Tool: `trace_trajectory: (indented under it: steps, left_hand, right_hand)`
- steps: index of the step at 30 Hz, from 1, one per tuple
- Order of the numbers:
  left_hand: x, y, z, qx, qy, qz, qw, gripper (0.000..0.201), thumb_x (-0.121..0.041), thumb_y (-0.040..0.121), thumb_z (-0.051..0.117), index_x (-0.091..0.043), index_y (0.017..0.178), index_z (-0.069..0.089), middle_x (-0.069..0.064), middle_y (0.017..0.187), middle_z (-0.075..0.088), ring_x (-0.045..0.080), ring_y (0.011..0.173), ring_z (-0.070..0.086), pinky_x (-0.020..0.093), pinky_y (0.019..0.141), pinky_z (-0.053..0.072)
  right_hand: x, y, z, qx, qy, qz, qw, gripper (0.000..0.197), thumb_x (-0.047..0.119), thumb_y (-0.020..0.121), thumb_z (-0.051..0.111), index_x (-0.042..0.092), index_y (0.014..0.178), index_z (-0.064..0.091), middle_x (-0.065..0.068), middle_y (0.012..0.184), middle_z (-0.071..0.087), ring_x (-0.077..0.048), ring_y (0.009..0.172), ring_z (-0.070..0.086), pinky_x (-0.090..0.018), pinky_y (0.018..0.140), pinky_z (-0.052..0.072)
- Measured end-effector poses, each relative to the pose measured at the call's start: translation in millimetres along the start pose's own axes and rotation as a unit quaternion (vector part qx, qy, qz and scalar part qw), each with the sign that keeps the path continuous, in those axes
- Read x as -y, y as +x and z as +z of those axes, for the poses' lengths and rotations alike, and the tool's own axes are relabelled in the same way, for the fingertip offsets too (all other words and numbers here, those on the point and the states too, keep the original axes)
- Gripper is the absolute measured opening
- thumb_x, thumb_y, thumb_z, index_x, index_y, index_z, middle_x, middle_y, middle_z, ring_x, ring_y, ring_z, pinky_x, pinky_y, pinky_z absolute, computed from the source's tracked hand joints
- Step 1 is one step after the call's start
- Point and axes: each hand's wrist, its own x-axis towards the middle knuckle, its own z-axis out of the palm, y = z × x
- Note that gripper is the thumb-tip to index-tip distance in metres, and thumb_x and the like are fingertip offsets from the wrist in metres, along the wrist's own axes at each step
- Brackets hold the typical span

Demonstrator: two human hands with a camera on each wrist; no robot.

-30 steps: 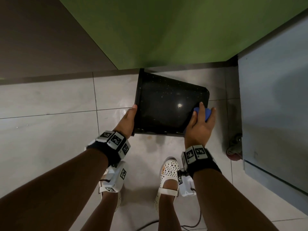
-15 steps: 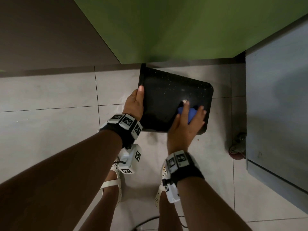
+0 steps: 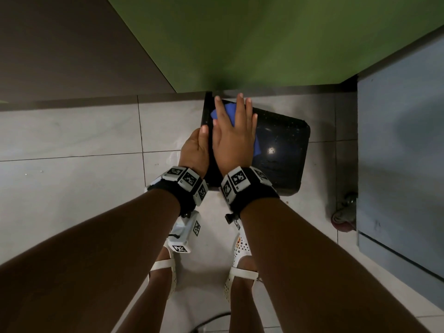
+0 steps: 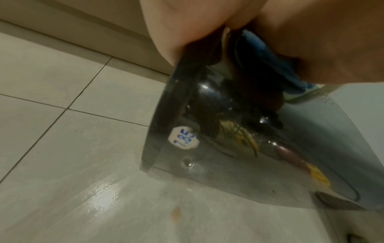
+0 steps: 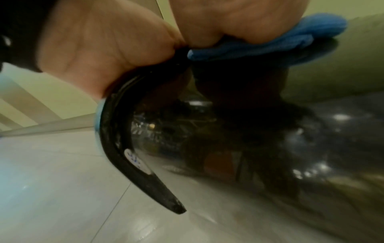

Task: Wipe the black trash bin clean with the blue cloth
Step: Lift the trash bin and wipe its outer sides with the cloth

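The black trash bin point(image 3: 283, 150) lies on its side over the tiled floor, its rim to the left. My left hand point(image 3: 194, 150) grips that rim, thumb on top. My right hand point(image 3: 233, 131) lies flat with straight, spread fingers and presses the blue cloth point(image 3: 228, 111) onto the bin's upper side, right beside the rim. The left wrist view shows the bin point(image 4: 207, 148) with a white price sticker point(image 4: 184, 137) and the cloth point(image 4: 270, 62) under the right palm. In the right wrist view the cloth point(image 5: 270, 44) is squashed against the glossy wall above the rim point(image 5: 116, 131).
A green wall point(image 3: 264, 44) stands just behind the bin. A grey cabinet point(image 3: 396, 164) on a castor point(image 3: 343, 217) is close on the right. The floor point(image 3: 72, 176) below looks wet. My feet in white shoes point(image 3: 240, 255) stand under the arms, with a cable point(image 3: 211, 320) behind.
My right hand has slid the blue cloth leftward across the bin, from its right end up to the rim. The left hand keeps its grip on the rim.
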Motion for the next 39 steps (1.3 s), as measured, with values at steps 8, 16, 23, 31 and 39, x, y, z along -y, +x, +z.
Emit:
trace_trajectory:
  steps: [8,16,23,31,39]
  left_hand:
    - [0.5,0.3,2.5,-0.023,0.056,-0.015,0.998,0.045,-0.035,0.099,0.028,-0.005,0.111,0.059,0.017,0.111,0.064,0.03,0.104,0.058,0.028,0.088,0.042]
    - [-3.7,-1.9,-0.1,-0.01,0.093,-0.009,0.996,0.049,-0.039,0.099,0.024,-0.006,0.11,0.058,0.004,0.099,0.056,0.019,0.092,0.05,0.027,0.082,0.037]
    - [0.3,-4.7,0.7,-0.018,0.097,-0.01,0.995,0.049,-0.039,0.099,0.023,-0.006,0.108,0.058,0.004,0.096,0.055,0.019,0.091,0.049,0.028,0.08,0.037]
    - [4.6,0.3,1.5,-0.027,0.084,-0.012,0.996,0.047,-0.039,0.099,0.026,-0.007,0.105,0.059,0.014,0.102,0.063,0.028,0.095,0.058,0.033,0.085,0.046]
    - [0.3,-1.5,-1.2,-0.013,0.11,-0.003,0.994,0.047,-0.039,0.099,0.025,-0.006,0.104,0.059,0.007,0.094,0.058,0.02,0.088,0.051,0.027,0.077,0.037]
  right_hand:
    - [-31.9,-46.9,-10.4,0.024,-0.038,-0.08,0.996,0.043,0.032,0.091,0.037,0.017,0.128,0.053,-0.025,0.138,0.042,-0.041,0.13,0.037,-0.05,0.107,0.024]
    - [-107.7,-62.1,-41.5,-0.027,-0.061,0.004,0.998,0.038,0.025,0.097,0.039,0.015,0.134,0.046,-0.026,0.142,0.034,-0.042,0.132,0.034,-0.054,0.099,0.043]
    - [-100.0,-47.3,-41.6,-0.104,0.079,0.423,0.897,0.051,0.032,0.099,0.031,0.025,0.147,0.016,-0.017,0.153,0.013,-0.033,0.139,0.021,-0.041,0.114,0.025]
    - [-13.7,-79.3,-3.1,-0.018,0.039,0.129,0.991,0.048,0.037,0.095,0.039,0.024,0.14,0.027,-0.021,0.149,0.026,-0.034,0.139,0.018,-0.041,0.117,0.004]
    - [-55.2,-7.2,-22.9,0.02,-0.044,-0.063,0.997,0.042,0.022,0.091,0.044,0.017,0.133,0.048,-0.024,0.143,0.036,-0.04,0.134,0.031,-0.05,0.109,0.02]
